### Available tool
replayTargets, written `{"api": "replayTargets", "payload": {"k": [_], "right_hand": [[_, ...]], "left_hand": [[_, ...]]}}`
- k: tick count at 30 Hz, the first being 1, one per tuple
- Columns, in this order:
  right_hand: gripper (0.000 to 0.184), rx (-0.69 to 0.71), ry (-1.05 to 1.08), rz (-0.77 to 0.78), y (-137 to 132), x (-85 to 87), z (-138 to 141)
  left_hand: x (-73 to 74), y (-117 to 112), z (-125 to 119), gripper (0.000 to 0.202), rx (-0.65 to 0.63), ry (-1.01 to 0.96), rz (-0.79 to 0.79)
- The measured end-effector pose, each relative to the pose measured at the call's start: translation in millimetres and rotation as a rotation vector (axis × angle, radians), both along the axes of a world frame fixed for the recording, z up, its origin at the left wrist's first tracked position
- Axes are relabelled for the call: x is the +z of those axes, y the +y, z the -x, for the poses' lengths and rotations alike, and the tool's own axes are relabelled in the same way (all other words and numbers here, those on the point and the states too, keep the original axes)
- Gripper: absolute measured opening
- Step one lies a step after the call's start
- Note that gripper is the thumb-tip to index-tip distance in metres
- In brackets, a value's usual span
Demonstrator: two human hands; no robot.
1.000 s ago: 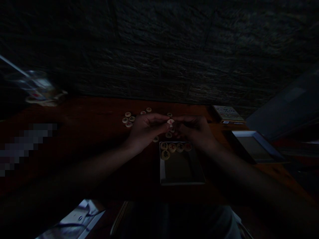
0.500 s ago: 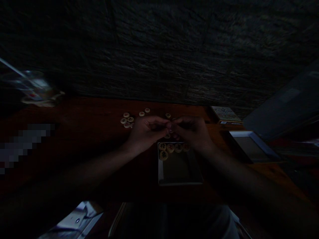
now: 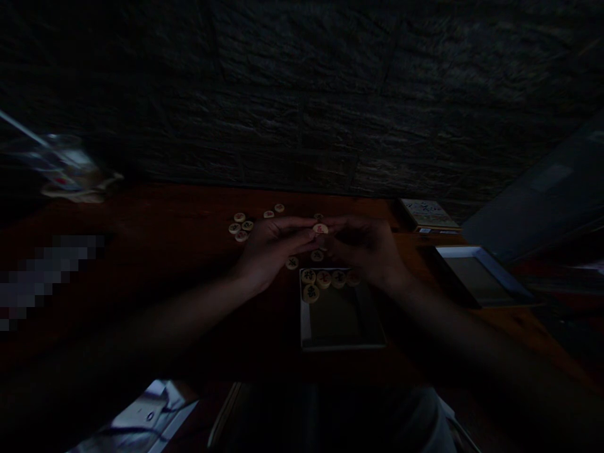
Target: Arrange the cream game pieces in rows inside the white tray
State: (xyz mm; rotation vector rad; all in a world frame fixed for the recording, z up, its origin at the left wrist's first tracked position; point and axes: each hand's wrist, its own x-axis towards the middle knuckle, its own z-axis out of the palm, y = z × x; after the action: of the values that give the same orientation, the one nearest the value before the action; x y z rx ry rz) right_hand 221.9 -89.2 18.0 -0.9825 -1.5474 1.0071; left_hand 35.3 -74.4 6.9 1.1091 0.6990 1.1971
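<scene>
A round xiangqi piece with a red character (image 3: 320, 229) is held up between the fingertips of both hands. My left hand (image 3: 271, 247) pinches it from the left. From the right, the fingers of my right hand (image 3: 368, 248) close on its other edge. Just below lies an open shallow box (image 3: 343, 347), with a row of pieces along its far side and a black-lettered piece (image 3: 311, 293) under the row's left end. Two loose pieces, one (image 3: 292, 263) by my left wrist and another (image 3: 318, 255) under the fingers, lie on the table.
Several pieces (image 3: 241, 226) cluster left of the hands, with two more (image 3: 279, 207) farther back. At right are a small printed box (image 3: 429, 216) and an empty tray-like lid (image 3: 476, 277). A plastic cup with a straw (image 3: 68, 165) stands far left. A stone wall (image 3: 302, 113) rises behind the table.
The held piece has turned so its red face shows between the fingertips. My left hand has shifted slightly, uncovering a piece beside its wrist. The box contents look the same.
</scene>
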Motion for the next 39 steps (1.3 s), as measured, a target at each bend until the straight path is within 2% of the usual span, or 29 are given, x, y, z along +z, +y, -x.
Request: {"api": "replayTargets", "payload": {"k": [10,18,25,28,32,39], "right_hand": [[0.036,0.026,0.027,0.001,1,1.7,-1],[0.033,-0.016,0.056,0.046,1,2.7,-1],[0.033,0.025,0.044,-0.005,1,0.8,-4],[0.036,-0.005,-0.023,-0.096,2,0.8,-5],[0.034,-0.042,-0.198,-0.309,3,0.9,-8],[0.030,-0.033,-0.401,-0.503,0,3.6,-13]], "left_hand": [[3.3,0,1,0.018,-0.017,-0.050,-0.013],[3.6,0,0,0.014,0.004,-0.063,-0.020],[3.6,0,-1,0.019,-0.019,-0.086,-0.006],[1.5,0,-1,0.027,-0.027,-0.063,-0.010],[-0.2,2,0,0.035,-0.040,-0.046,-0.018],[2.6,1,-1,0.031,-0.060,-0.062,-0.019]]}}
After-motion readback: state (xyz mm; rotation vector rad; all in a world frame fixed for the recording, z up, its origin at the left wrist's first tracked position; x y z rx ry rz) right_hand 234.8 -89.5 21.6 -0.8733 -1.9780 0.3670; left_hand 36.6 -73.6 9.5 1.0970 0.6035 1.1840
